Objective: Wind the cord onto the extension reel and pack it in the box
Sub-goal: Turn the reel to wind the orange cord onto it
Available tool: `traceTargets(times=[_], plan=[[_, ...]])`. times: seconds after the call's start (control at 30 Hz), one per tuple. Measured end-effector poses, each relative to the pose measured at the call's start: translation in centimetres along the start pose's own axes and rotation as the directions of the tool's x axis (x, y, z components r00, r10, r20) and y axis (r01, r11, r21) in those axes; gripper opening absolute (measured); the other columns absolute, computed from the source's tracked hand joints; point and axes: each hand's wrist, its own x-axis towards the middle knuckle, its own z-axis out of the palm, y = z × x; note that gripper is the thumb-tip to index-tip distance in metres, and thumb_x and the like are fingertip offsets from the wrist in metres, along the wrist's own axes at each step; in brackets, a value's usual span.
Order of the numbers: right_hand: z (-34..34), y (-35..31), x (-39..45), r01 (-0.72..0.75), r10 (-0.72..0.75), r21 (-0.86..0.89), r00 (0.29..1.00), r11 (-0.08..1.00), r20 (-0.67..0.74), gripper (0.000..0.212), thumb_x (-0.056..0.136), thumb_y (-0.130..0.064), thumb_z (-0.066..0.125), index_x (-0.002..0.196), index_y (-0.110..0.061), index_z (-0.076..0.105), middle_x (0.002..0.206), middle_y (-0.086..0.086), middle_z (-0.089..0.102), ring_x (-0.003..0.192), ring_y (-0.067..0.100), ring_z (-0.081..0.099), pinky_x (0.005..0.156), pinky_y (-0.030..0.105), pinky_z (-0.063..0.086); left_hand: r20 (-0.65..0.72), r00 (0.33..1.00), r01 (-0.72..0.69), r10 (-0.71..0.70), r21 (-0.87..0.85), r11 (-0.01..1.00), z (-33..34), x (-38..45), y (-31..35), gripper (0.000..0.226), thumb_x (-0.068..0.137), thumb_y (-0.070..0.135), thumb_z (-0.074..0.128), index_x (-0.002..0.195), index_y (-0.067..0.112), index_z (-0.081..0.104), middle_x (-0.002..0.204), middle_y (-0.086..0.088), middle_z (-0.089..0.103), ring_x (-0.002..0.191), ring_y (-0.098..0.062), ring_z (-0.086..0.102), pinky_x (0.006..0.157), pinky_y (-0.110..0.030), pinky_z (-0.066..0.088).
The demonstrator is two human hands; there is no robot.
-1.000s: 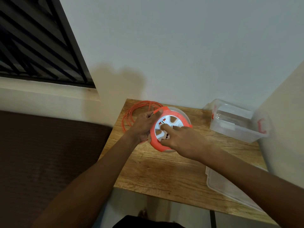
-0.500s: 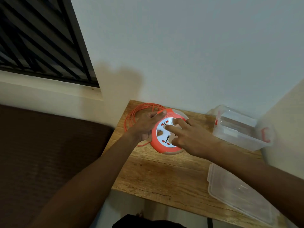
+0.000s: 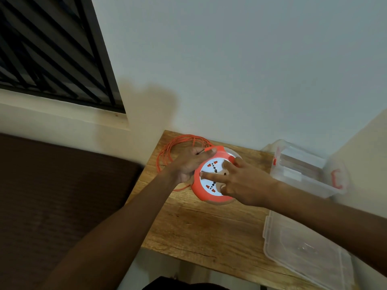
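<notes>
Head view is showing a wooden table (image 3: 201, 231) against a pale wall. The reel (image 3: 211, 195), orange-rimmed with a white socket face, is sitting tilted near the table's far edge. The left hand (image 3: 188, 164) is gripping the reel's left rim, thumb curled over the top edge. The right hand (image 3: 245, 183) is resting on the socket face, index finger straight and pressing toward the left rim, the other fingers loosely bent. Loose orange cord (image 3: 173, 149) is lying in loops behind the left hand. A clear box (image 3: 303, 170) is standing well right of the reel, its lid (image 3: 307, 254) lying nearer the front edge.
</notes>
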Motion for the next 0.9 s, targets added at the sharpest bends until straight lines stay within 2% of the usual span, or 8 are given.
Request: traceTargets(times=[0.1, 0.2, 0.37, 0.53, 0.67, 0.8, 0.9], plan=[[-0.3, 0.1, 0.4, -0.004, 0.004, 0.003, 1.0, 1.0, 0.013, 0.041, 0.092, -0.026, 0.065, 0.132, -0.025, 0.058, 0.162, 0.004, 0.016, 0.128, 0.044, 0.037, 0.105, 0.059, 0.034, -0.003, 1.0, 0.004, -0.004, -0.042, 0.999, 0.0, 0.2, -0.1, 0.052, 0.102, 0.038, 0.066, 0.13, -0.005, 0.066, 0.112, -0.023, 0.072, 0.095, -0.038, 0.07, 0.072, -0.039, 0.064], [-0.4, 0.2, 0.6, -0.009, 0.009, 0.01, 1.0, 1.0, 0.017, 0.042, 0.092, -0.025, 0.065, 0.134, -0.024, 0.057, 0.16, 0.004, 0.023, 0.127, 0.043, 0.039, 0.106, 0.06, 0.033, -0.006, 1.0, -0.01, 0.01, -0.049, 0.999, 0.1, 0.4, 0.0, 0.052, 0.102, 0.037, 0.066, 0.131, -0.007, 0.064, 0.113, -0.024, 0.071, 0.095, -0.039, 0.068, 0.07, -0.038, 0.063], [-0.2, 0.2, 0.7, -0.048, 0.048, -0.002, 0.998, 0.999, 0.029, 0.045, 0.092, -0.026, 0.065, 0.136, -0.028, 0.054, 0.161, 0.004, 0.019, 0.129, 0.044, 0.038, 0.108, 0.062, 0.029, 0.005, 1.0, -0.024, 0.025, -0.035, 0.999, 0.3, 0.5, 1.0, 0.047, 0.101, 0.036, 0.068, 0.127, -0.003, 0.068, 0.098, -0.013, 0.076, 0.079, -0.025, 0.075, 0.066, -0.037, 0.064], [-0.1, 0.4, 0.7, -0.048, 0.049, -0.052, 0.999, 0.998, 0.02, 0.052, 0.088, -0.03, 0.07, 0.137, -0.031, 0.051, 0.161, 0.006, 0.021, 0.129, 0.045, 0.043, 0.107, 0.062, 0.025, 0.01, 0.998, -0.055, 0.055, 0.035, 0.998, 0.0, 0.6, 1.3, 0.053, 0.101, 0.035, 0.069, 0.13, -0.009, 0.062, 0.108, -0.021, 0.071, 0.084, -0.03, 0.073, 0.065, -0.033, 0.064], [-0.2, 0.4, 0.6, -0.038, 0.039, -0.045, 0.999, 0.998, 0.027, 0.051, 0.088, -0.028, 0.071, 0.135, -0.029, 0.051, 0.161, 0.01, 0.021, 0.122, 0.045, 0.051, 0.106, 0.061, 0.029, 0.041, 0.997, -0.062, 0.06, 0.06, 0.996, 0.0, 0.6, 1.4, 0.053, 0.102, 0.033, 0.067, 0.132, -0.01, 0.06, 0.11, -0.027, 0.068, 0.094, -0.038, 0.068, 0.066, -0.033, 0.063], [0.2, 0.0, 0.4, -0.134, 0.134, 0.018, 0.991, 0.991, 0.006, 0.05, 0.088, -0.027, 0.069, 0.134, -0.03, 0.05, 0.16, 0.016, 0.018, 0.113, 0.042, 0.058, 0.104, 0.062, 0.031, 0.01, 0.998, -0.065, 0.064, 0.045, 0.997, 0.1, 0.8, 1.4, 0.05, 0.101, 0.036, 0.068, 0.129, -0.005, 0.065, 0.123, -0.031, 0.071, 0.096, -0.04, 0.073, 0.073, -0.039, 0.065], [0.4, -0.5, 0.4, -0.259, 0.264, 0.148, 0.965, 0.955, -0.013, 0.052, 0.09, -0.029, 0.066, 0.137, -0.032, 0.046, 0.159, 0.022, 0.018, 0.109, 0.041, 0.062, 0.099, 0.058, 0.04, -0.031, 0.995, -0.095, 0.096, 0.033, 0.995, 0.2, 1.1, 1.6, 0.045, 0.101, 0.039, 0.067, 0.118, -0.002, 0.071, 0.116, -0.029, 0.074, 0.095, -0.041, 0.074, 0.077, -0.043, 0.063]])
